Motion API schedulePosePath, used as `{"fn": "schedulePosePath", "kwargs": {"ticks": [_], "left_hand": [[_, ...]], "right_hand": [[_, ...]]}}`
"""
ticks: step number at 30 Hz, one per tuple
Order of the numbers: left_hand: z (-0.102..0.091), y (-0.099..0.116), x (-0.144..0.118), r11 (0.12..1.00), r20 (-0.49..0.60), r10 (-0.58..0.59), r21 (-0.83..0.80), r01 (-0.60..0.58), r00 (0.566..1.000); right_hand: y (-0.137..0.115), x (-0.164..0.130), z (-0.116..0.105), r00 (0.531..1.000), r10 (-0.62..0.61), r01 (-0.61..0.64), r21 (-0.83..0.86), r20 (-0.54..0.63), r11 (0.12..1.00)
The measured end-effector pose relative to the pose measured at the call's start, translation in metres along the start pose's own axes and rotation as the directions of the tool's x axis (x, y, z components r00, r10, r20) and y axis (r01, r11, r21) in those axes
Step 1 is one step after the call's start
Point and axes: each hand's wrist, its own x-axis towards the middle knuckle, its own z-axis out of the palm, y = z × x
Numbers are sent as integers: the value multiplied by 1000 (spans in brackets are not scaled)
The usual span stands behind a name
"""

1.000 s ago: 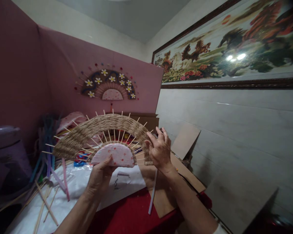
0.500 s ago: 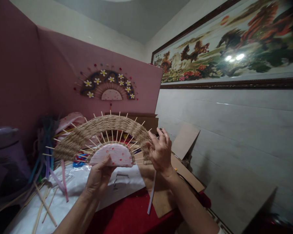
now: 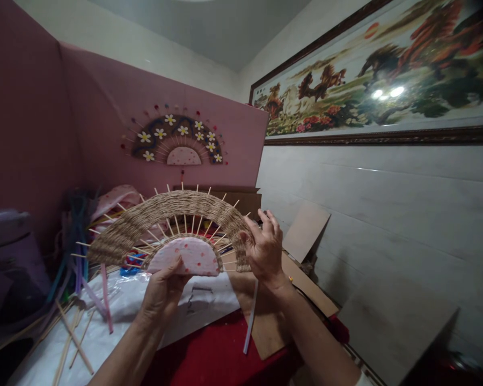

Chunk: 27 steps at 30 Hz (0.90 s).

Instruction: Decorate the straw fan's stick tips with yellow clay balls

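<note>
Barely any change from half a second back: fan [image 3: 173, 222] sits a touch lower and left than a second ago, and has held steady since. Left hand [image 3: 163, 292] keeps pinching the pink half-disc hub [image 3: 185, 257] from 6 o'clock, thumb on the front face, other fingers hidden behind. Right hand [image 3: 265, 246] stays at the fan's 3 o'clock end, fingers half curled against the woven band's edge; can't tell if it truly grips a spoke or only presses. Fan is held upright in the air, above the white sheet [image 3: 116, 316] and red cloth [image 3: 217, 354]. Reads as a pause, working the right end of the weave. Loose sticks [image 3: 74, 335] at 8 o'clock, finished fan [image 3: 177, 139] on the pink board at 12 o'clock.
</note>
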Motion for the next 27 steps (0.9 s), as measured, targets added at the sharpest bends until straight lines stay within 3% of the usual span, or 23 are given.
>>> {"fn": "schedulePosePath", "kwargs": {"ticks": [11,27], "left_hand": [[-3,-2,-1,1000,9,0,30,0,1000],[-3,-4,2,999,11,8,44,-8,1000]], "right_hand": [[3,-2,5,998,13,-5,-122,65,993],[-5,-4,-1,992,-28,39,-91,119,995]]}}
